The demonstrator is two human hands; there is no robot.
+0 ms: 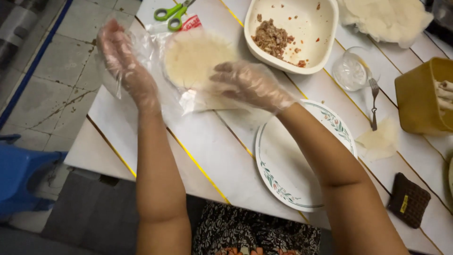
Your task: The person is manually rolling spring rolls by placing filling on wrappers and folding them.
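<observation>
Both my hands wear clear plastic gloves. My left hand (126,66) hovers flat and open above the table's left edge, beside a clear plastic packet (155,61). A stack of round pale wrappers (192,55) lies in that packet. My right hand (250,84) rests its spread fingers on the near edge of the wrapper stack. An empty white plate with a floral rim (283,170) sits under my right forearm. A square cream bowl (292,33) holding a small heap of brown minced filling (271,38) stands just behind the wrappers.
Green-handled scissors (172,13) lie at the far left. A clear glass (351,71) and a fork (373,101) sit right of the bowl, with a loose wrapper (380,139), a yellow tub (420,97) of rolls, a brown cloth pad (409,199). A blue chair (21,182) stands left.
</observation>
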